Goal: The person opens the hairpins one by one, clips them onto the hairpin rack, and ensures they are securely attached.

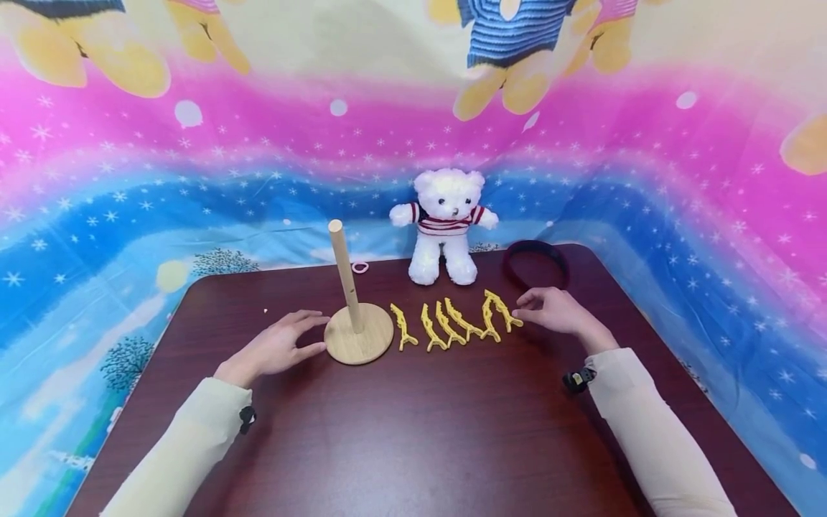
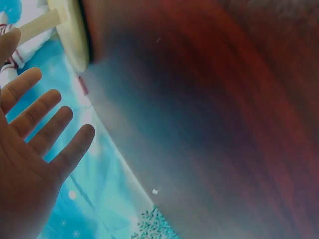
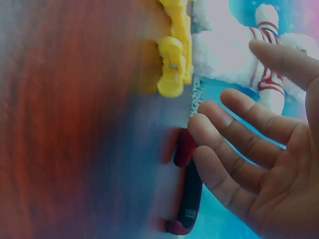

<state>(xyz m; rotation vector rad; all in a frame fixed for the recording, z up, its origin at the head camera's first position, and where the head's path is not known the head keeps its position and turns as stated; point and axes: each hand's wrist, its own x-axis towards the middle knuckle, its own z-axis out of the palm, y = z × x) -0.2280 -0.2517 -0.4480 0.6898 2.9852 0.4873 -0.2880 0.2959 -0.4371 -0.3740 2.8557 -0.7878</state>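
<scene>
A wooden stand with a round base [image 1: 371,345] and an upright post [image 1: 344,276] stands left of the table's middle. My left hand [image 1: 274,348] is beside the base's left edge, fingers spread and nothing in them; whether the fingertips touch the base I cannot tell. Several yellow branch-shaped pieces, forked at the near end, lie in a row right of the stand, from the leftmost piece [image 1: 403,332] to the rightmost piece [image 1: 507,314]. Next to that rightmost one is my right hand [image 1: 558,312], its fingers loosely extended. In the right wrist view a yellow piece [image 3: 172,64] shows apart from the fingers.
Behind the row a white teddy bear [image 1: 446,215] in a striped shirt sits against the printed cloth. A dark red hoop [image 1: 505,266] like a headband stands at the back right. A small pale ring [image 1: 360,268] lies behind the post, and a tiny white speck [image 1: 265,311] at the left.
</scene>
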